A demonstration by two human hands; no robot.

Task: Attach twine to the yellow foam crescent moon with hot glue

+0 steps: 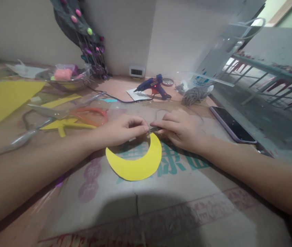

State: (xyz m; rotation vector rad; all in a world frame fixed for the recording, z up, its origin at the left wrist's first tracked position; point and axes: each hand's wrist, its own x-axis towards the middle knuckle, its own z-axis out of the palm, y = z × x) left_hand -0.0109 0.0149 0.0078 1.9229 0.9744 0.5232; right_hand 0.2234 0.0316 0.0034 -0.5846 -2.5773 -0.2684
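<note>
A yellow crescent moon cutout (135, 166) lies on the printed cardboard, its right tip pointing up between my hands. Just above that tip, a short bit of grey yarn (153, 129) runs between my fingertips. My left hand (127, 129) is closed, thumb and forefinger pinching the yarn's left end. From the right, my right hand (178, 129) grips the same yarn with bent fingers. A thin loop of strand rises behind the right fingers. Whether the yarn touches the moon's tip, I cannot tell.
Orange-handled scissors (90, 115) and yellow scraps (66, 125) lie left. Behind stand a blue glue gun (156, 85) with a lit red light and a grey yarn bundle (194, 95). A phone (233, 124) sits at the right edge; a bowl (67, 84) is back left.
</note>
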